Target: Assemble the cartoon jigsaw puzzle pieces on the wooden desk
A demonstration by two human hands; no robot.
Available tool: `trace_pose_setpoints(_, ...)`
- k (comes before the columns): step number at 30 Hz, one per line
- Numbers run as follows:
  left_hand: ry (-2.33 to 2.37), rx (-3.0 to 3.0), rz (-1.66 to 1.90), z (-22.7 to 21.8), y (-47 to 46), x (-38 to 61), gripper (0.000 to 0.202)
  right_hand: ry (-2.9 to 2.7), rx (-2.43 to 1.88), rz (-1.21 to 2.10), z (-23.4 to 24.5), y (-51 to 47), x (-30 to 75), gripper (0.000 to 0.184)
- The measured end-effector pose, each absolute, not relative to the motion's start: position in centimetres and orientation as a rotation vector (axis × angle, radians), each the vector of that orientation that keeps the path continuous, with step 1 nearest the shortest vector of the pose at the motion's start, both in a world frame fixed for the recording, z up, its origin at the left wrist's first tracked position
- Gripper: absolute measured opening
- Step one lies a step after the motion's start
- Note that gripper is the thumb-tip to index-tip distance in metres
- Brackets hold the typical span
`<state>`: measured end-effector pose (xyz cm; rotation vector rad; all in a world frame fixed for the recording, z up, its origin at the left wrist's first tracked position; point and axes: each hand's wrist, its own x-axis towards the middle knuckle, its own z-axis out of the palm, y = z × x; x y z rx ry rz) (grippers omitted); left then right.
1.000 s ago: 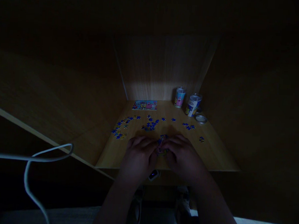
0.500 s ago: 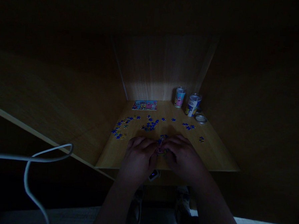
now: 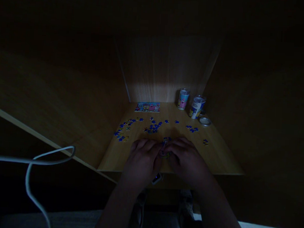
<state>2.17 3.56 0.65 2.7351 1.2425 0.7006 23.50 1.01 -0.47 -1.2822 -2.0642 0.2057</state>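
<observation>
Near the front edge of the wooden surface point(image 3: 139, 164), my left hand point(image 3: 143, 159) and my right hand point(image 3: 184, 156) meet over a small cluster of joined jigsaw pieces point(image 3: 166, 141). Fingers of both hands are bent and pressed onto the cluster from either side, hiding much of it. Pink, blue and yellow-green show between them. Loose blue jigsaw pieces point(image 3: 153, 127) lie just beyond my hands. An arc of blue and yellow pieces point(image 3: 120, 134) is spread at the left. A few more pieces point(image 3: 192, 129) lie at the right, and a small group point(image 3: 206, 142) sits nearer the right edge.
A colourful cartoon picture card point(image 3: 147, 107) lies at the back left. Two printed cans point(image 3: 182, 99) point(image 3: 196, 108) stand at the back right, beside a round lid point(image 3: 205, 121). Wooden walls enclose both sides. A white cable point(image 3: 52, 163) loops at the left. A small device point(image 3: 156, 178) shows below the edge.
Both hands stay over the cluster with only a very slight shift of the fingers. The whole view has moved a little and looks dimmer; the loose pieces lie as before.
</observation>
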Motion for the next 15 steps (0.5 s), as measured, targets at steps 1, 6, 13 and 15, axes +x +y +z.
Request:
trace_pose_setpoints(1, 1.244, 2.732, 0.696, 0.65, 3.57, 2.17, 0.035, -2.063, -1.281, 0.203, -0.45, 1.02, 23.48, 0.035)
trace_pose_setpoints(6, 1.246, 2.682, 0.807, 0.37, 3.70, 2.13, 0.037, -2.054, -1.275, 0.213, -0.40, 1.02, 23.45, 0.034)
trace_pose_setpoints(13, 1.420, 2.381, 1.249, -0.21, 4.20, 1.47, 0.035, -1.867, -1.262, 0.109, -0.53, 0.73, 23.87, 0.033)
trace_pose_setpoints(15, 1.413, 2.396, 1.219, -0.19, 4.21, 1.40, 0.033, -1.707, -1.296, 0.056, -0.43, 0.54, 24.13, 0.030)
